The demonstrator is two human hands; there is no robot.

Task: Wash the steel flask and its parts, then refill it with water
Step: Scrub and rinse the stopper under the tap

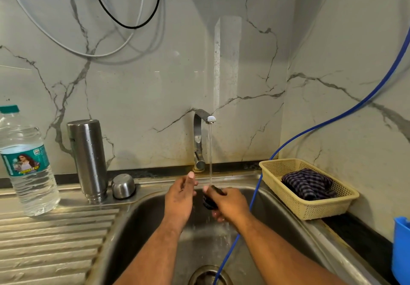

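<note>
The steel flask [88, 158] stands upside down on the draining board, left of the sink. Its steel cup lid [123, 186] lies upside down beside it. Water runs from the tap [200, 138] into the steel sink [142, 218]. My right hand [228, 202] grips a small black stopper [209, 202] under the stream, with water splashing off it. My left hand [180, 198] hovers just left of the stopper with loose fingers and thumb raised, holding nothing.
A large plastic water bottle [26, 164] stands at the far left on the draining board. A blue hose [253, 204] runs down into the sink drain [209, 276]. A beige basket [310, 191] with a checked cloth sits right of the sink. A blue container [401, 249] is at the right edge.
</note>
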